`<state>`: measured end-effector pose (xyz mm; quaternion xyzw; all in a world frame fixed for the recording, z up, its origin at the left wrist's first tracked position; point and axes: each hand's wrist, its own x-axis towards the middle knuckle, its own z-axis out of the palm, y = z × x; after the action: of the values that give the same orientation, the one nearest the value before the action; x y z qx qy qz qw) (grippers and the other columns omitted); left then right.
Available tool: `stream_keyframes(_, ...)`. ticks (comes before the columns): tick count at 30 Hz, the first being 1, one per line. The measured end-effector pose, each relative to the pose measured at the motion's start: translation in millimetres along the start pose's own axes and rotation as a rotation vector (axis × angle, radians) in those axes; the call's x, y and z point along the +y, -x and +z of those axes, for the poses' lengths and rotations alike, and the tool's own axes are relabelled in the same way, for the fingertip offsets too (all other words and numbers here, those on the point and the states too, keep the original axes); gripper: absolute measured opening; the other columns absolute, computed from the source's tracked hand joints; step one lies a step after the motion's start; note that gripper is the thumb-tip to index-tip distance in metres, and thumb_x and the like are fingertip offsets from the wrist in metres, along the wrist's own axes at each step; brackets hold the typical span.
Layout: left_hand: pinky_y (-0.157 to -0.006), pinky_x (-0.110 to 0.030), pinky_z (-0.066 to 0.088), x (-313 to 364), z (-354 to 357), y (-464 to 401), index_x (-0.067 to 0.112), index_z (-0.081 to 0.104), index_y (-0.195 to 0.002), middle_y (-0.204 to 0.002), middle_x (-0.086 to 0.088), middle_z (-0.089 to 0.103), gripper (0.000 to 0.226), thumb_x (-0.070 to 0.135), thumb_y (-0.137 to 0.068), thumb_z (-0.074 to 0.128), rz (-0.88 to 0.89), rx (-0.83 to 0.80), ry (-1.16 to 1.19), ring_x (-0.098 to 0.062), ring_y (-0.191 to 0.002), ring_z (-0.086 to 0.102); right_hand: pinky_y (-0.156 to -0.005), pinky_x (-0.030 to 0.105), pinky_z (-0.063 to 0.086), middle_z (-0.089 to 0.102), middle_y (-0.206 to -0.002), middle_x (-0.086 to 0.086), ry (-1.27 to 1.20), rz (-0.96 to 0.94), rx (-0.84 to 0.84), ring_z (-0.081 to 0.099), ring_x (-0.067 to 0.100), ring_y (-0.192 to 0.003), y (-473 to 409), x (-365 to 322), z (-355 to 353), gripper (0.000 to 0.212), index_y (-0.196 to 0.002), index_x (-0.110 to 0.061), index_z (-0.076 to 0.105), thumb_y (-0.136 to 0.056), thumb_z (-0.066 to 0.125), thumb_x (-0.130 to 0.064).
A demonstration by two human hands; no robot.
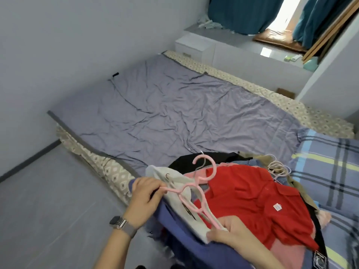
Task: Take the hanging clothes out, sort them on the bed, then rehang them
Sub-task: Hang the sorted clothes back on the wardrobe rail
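Bedroom, grey-sheeted bed (165, 113) against the wall. Clothes pile (242, 191) sits at the bed's near end, red shirt (252, 200) on top, beside a white garment (174, 183) and over a blue one (184, 230). Pink hanger (196, 189) lies across the pile: left hand (143, 199) pinches one arm tip, right hand (231, 233) pinches the other. Watch (119, 223) on left wrist. Plaid bedding (326, 164) to the right, teal curtains (242, 14) behind.

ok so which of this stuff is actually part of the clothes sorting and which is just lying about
Part of the job:
- pink plastic hanger, held by left hand and right hand
- red collared shirt
- white cloth garment
- heap of mixed clothes
- grey-sheeted bed

Lying about:
- blue plaid pillow
- white drawer unit
- teal curtains
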<state>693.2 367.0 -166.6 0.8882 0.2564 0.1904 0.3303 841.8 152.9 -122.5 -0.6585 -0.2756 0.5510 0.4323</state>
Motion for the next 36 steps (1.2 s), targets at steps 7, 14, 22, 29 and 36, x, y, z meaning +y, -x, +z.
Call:
stream_keyframes(7,-0.088,-0.008,0.038,-45,-143,95,0.035,0.06,-0.094,-0.101,0.015,0.057,0.012,0.024,-0.089,0.058,-0.447,0.631,0.194,0.001,-0.1,0.052,-0.052,0.022,0.026,0.042,-0.055,0.001,0.093,-0.084,-0.081,0.036,0.006,-0.055,-48,-83,172,0.035,-0.054,-0.014,0.054,-0.053,0.069,-0.046)
stream_keyframes(14,-0.064,-0.016,0.048,-36,-223,227,0.016,0.068,-0.082,-0.07,0.011,0.071,0.027,0.024,-0.094,0.046,-0.875,0.56,0.834,-0.002,-0.071,0.065,-0.053,0.018,0.034,0.055,-0.045,-0.006,0.275,-0.129,-0.363,0.044,0.0,-0.047,-64,-102,362,0.041,-0.041,-0.016,0.058,-0.078,0.065,0.001)
stream_keyframes(22,-0.055,-0.017,0.045,-47,-277,331,0.002,0.071,-0.079,-0.072,-0.012,0.069,0.024,0.019,-0.089,0.059,-0.925,1.108,1.0,-0.013,-0.064,0.061,-0.062,0.012,0.044,0.062,-0.054,-0.009,0.579,-0.224,-0.695,0.052,-0.006,-0.061,-54,-99,497,0.014,-0.056,-0.02,0.068,-0.07,0.07,-0.018)
stream_keyframes(29,-0.063,-0.025,0.046,-55,-297,383,0.01,0.07,-0.067,-0.063,-0.007,0.063,0.02,0.025,-0.08,0.065,-0.985,1.565,0.919,-0.012,-0.058,0.057,-0.066,0.02,0.044,0.066,-0.062,-0.004,0.549,-0.376,-1.017,0.06,0.007,-0.066,-39,-110,568,0.023,-0.066,-0.02,0.072,-0.07,0.064,-0.041)
stream_keyframes(36,-0.033,-0.019,0.035,-49,-322,448,0.001,0.042,-0.066,-0.039,-0.007,0.039,0.032,0.002,-0.097,0.035,-0.88,2.194,0.889,-0.02,-0.028,0.04,-0.059,0.004,0.04,0.063,-0.052,-0.01,0.686,-0.502,-1.166,0.054,-0.008,-0.054,-47,-129,641,0.039,-0.05,-0.021,0.065,-0.088,0.063,-0.026)
